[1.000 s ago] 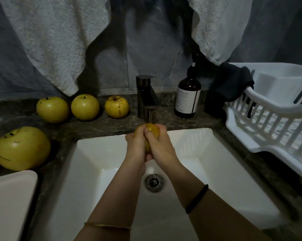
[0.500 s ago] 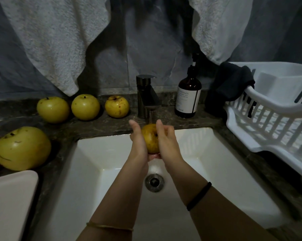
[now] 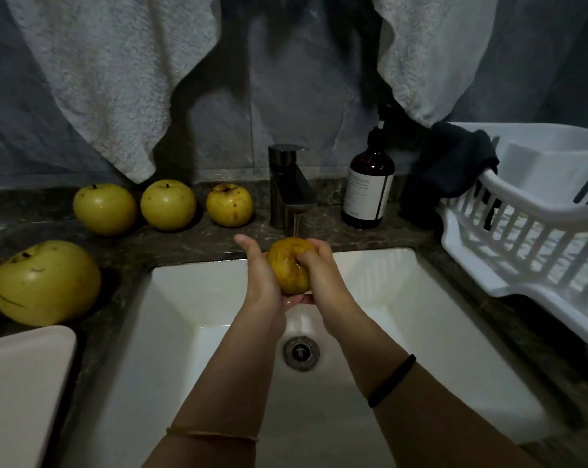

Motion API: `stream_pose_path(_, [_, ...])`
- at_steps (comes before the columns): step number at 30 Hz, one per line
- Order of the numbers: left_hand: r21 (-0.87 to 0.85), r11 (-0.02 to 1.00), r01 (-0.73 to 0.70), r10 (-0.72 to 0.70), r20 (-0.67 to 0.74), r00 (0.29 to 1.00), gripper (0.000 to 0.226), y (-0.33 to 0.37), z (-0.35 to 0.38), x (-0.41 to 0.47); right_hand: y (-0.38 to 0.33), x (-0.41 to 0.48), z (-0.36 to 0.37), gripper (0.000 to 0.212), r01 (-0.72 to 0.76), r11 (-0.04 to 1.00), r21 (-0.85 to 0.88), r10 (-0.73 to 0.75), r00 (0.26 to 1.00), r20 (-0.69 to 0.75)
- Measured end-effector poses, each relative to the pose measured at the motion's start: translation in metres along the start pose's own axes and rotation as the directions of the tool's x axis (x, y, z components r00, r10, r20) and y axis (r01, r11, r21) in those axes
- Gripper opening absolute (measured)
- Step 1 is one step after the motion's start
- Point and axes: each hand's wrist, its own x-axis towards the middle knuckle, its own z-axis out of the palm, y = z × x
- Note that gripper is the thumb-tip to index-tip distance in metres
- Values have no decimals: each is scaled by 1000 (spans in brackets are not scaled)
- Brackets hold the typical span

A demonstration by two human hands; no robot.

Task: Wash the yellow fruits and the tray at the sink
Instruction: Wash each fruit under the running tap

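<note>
A yellow fruit [image 3: 287, 268] with brown spots is held under the running tap [image 3: 287, 185] above the white sink [image 3: 191, 298]. My left hand [image 3: 260, 275] cups its left side and underside with the fingers straight. My right hand [image 3: 319, 275] curls its fingers over the fruit's right side and top. Three more yellow fruits [image 3: 168, 204] stand in a row on the dark counter behind the sink, and a bigger one [image 3: 46, 282] lies at the left. A pale tray [image 3: 22, 383] shows at the bottom left corner.
A brown pump bottle [image 3: 368, 190] stands right of the tap. A white dish rack [image 3: 536, 231] with a dark cloth [image 3: 455, 160] over its edge fills the right counter. Two white towels [image 3: 110, 79] hang on the wall above. The drain [image 3: 301, 352] lies below my hands.
The fruit has turned between my hands. My right fingers, straight half a second ago, now curl over its top. One second ago both hands were wrapped round it.
</note>
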Motion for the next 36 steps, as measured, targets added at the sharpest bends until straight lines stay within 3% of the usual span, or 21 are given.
stream_pose_path(7, [-11, 1000, 1, -2, -23, 1000, 85, -3, 1, 6, -1, -3, -1, 43, -7, 999, 31, 6, 1000, 13])
stream_pose_path(10, [-5, 1000, 19, -19, 13, 1000, 83, -2, -1, 5, 6, 1, 3, 50, 32, 995, -97, -37, 998, -51])
stream_pose_path(13, [57, 998, 3, -6, 54, 999, 65, -3, -1, -1, 11, 1, 6, 63, 83, 984, -160, -100, 990, -96])
stream_pose_path(16, [149, 987, -59, 46, 93, 995, 49, -4, -2, -2, 11, 3, 3, 57, 98, 985, -141, -114, 987, -112])
stream_pose_path(19, [53, 999, 8, -14, 112, 994, 57, -3, -5, 0, 9, 4, -1, 55, 101, 993, -65, -105, 992, -70])
stream_pose_path(21, [28, 998, 48, -51, 123, 991, 60, -3, -7, 0, 9, 3, 0, 63, 133, 984, -121, -142, 988, -66])
stream_pose_path(24, [82, 995, 54, -64, 122, 990, 53, -6, -6, 2, 8, 3, 0, 55, 195, 933, -303, -233, 968, -94])
stream_pose_path(28, [167, 985, -41, 19, 132, 991, 48, -9, -7, 8, 7, 0, -2, 36, 300, 872, -386, -347, 936, -57])
stream_pose_path(36, [86, 992, -93, 80, 148, 986, 42, -9, -8, 11, 1, -4, 1, 37, 408, 699, -588, -507, 862, -4])
